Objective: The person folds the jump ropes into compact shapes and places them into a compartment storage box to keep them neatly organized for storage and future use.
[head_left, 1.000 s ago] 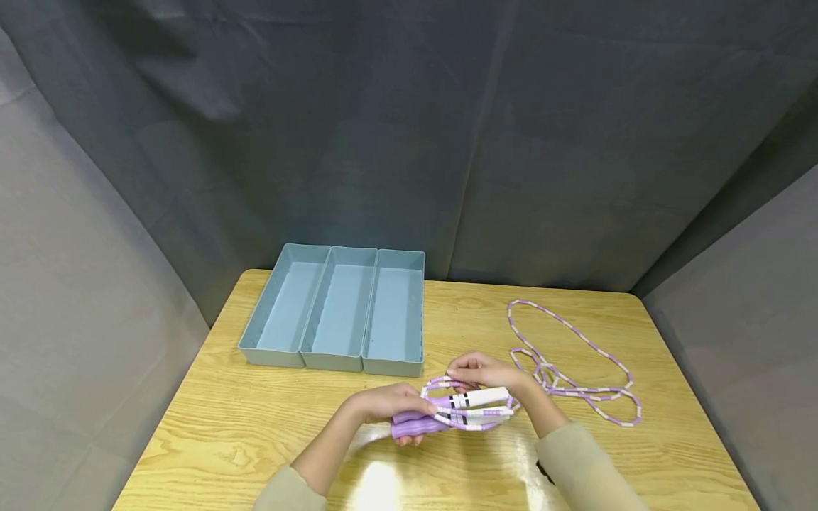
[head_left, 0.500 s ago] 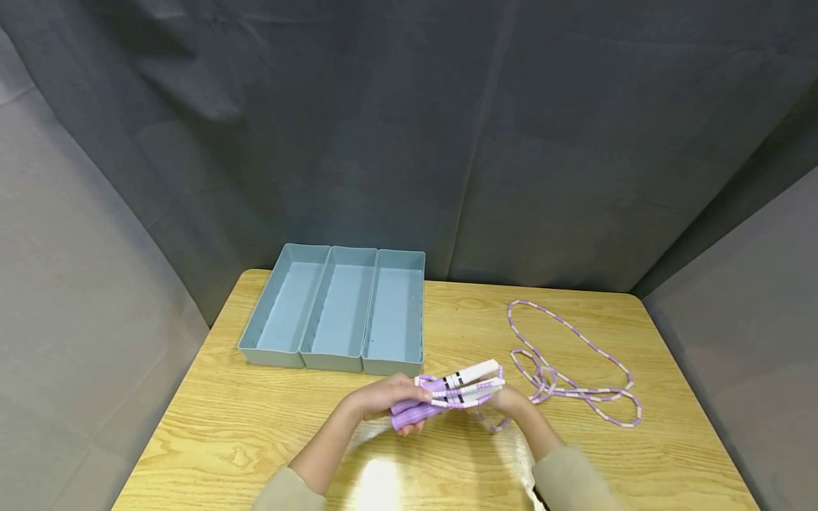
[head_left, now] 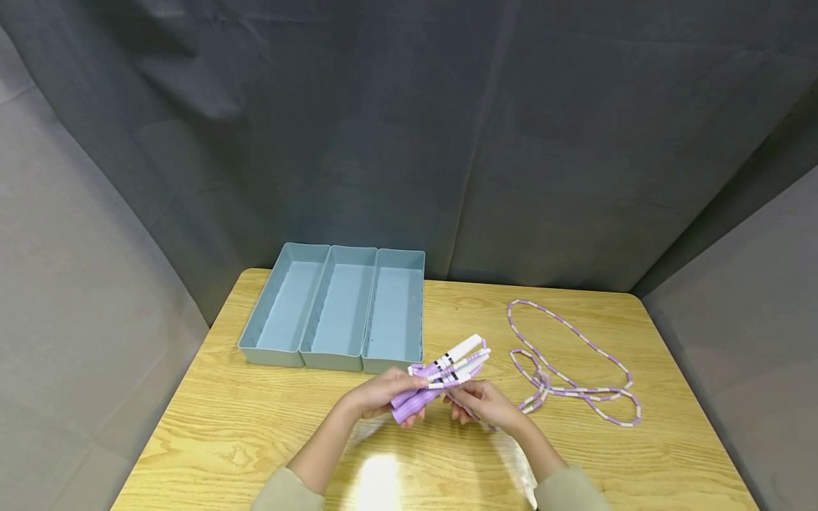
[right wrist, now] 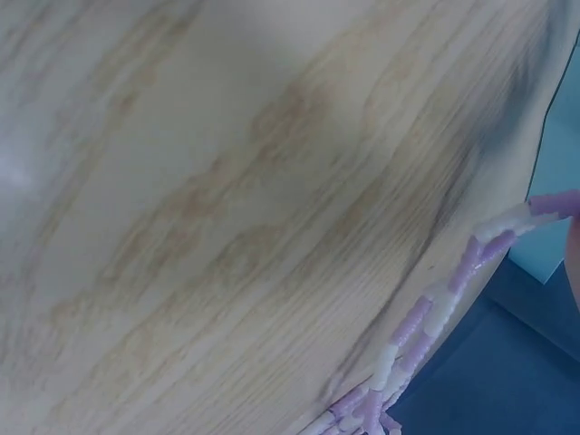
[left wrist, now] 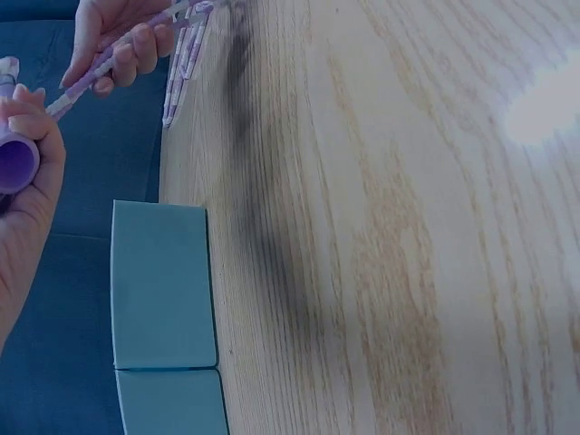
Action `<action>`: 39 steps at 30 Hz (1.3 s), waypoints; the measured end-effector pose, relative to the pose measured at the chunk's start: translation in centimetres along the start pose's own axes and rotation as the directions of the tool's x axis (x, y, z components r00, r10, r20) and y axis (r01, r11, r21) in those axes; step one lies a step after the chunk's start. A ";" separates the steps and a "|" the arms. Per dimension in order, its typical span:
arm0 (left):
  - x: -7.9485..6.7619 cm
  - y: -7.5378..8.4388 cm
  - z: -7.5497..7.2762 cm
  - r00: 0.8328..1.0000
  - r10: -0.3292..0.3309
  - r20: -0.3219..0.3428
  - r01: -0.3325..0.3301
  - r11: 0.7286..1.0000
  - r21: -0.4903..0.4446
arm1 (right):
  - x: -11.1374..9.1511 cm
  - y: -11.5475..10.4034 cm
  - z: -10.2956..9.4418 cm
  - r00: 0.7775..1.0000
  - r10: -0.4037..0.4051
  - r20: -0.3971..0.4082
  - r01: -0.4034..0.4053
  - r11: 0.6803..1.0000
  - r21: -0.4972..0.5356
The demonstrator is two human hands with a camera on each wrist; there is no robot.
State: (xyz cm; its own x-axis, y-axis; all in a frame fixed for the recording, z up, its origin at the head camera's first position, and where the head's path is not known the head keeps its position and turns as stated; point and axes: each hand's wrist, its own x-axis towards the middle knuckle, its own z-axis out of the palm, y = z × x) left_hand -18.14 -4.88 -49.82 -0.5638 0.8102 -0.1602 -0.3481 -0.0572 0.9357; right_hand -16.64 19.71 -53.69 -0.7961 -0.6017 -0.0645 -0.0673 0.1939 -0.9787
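Note:
My left hand (head_left: 387, 394) grips the two purple-and-white handles (head_left: 409, 402) of a beaded jump rope side by side, their white ends tilted up to the right. Turns of the purple-and-white rope wrap along the handles. Just right of them, my right hand (head_left: 481, 403) pinches a doubled stretch of the beaded rope (right wrist: 426, 317), which trails from its fingers toward the table. The rest of the rope (head_left: 575, 389) lies in loose, crossing loops on the right of the table. In the left wrist view, the purple end of one handle (left wrist: 16, 163) shows in my left hand.
Three blue-grey rectangular bins (head_left: 339, 305) stand side by side at the back left of the wooden table (head_left: 255, 426). Dark grey cloth (head_left: 358, 128) hangs behind the table, with lighter cloth panels at both sides.
The handles have tilted up more steeply in my left hand. My right hand has passed around the handle ends and come back below them, drawing some of the loose rope inward.

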 end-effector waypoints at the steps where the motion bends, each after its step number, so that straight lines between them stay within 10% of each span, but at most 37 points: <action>1: 0.0 0.0 0.0 1.000 0.002 -0.005 -0.002 1.000 -0.007 | 0.0 0.1 0.1 1.000 -0.003 0.003 0.003 1.000 0.009; 16: 0.1 -0.1 -0.1 0.987 -0.006 -0.160 0.006 1.000 0.000 | -1.4 -1.5 0.7 0.999 -0.040 0.032 0.038 0.998 0.059; 30: 0.7 -0.4 -0.2 0.935 0.008 -0.355 0.001 1.000 0.025 | -2.1 -5.2 1.4 0.997 0.067 -0.030 -0.071 0.987 -0.145; 39: 0.7 -0.3 0.0 0.925 0.058 -0.375 -0.032 0.997 0.076 | -2.5 -8.4 2.2 0.986 0.089 -0.143 -0.136 0.918 -0.371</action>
State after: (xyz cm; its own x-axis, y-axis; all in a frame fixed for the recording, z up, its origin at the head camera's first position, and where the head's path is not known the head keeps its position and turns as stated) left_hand -18.38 -4.27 -50.24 -0.8229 0.5273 -0.2117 -0.2719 -0.0382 0.9616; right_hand -12.80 17.91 -45.73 -0.8768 -0.4651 -0.1224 -0.1765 0.5479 -0.8177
